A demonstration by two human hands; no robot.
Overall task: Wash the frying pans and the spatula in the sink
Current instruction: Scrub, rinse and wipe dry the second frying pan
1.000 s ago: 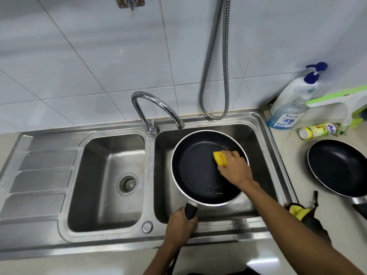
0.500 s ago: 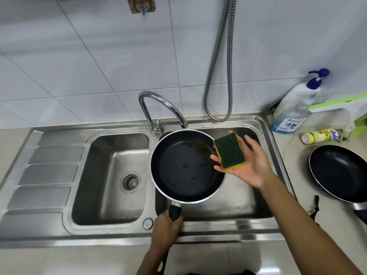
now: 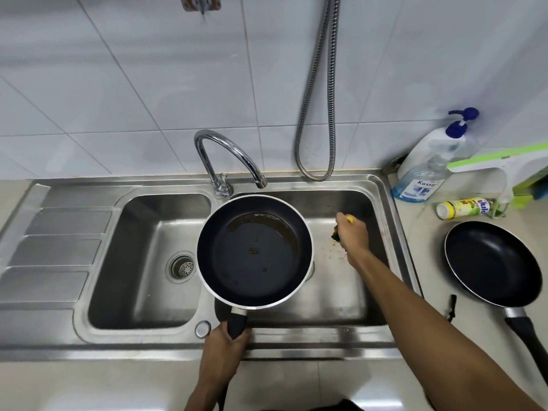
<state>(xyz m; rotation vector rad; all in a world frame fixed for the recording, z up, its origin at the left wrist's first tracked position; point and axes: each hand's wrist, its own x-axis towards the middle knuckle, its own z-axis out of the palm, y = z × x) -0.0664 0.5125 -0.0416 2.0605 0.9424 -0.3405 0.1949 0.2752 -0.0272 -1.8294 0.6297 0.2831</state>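
Head view: the left hand [image 3: 225, 348] curls its fingers round the handle [image 3: 237, 323] of the round black silver-rimmed frying pan [image 3: 255, 253], holding it above the stainless steel double sink [image 3: 382, 185], probably to pool its brown residue. The right hand [image 3: 353, 235] clenches a yellow-and-green sponge [image 3: 335, 235] over the sink's right side, seemingly wringing it. A second black frying pan [image 3: 489, 262] waits on the beige counter [image 3: 427, 232]

Bright, even light with faint shadows; soft glare streaks the front rim of the steel sink [image 3: 296, 348] and the white wall tiles [image 3: 118, 84]. Wide-angle distortion bows straight lines (strongest at the corners). The right hand [image 3: 351, 232] is slightly blurred.
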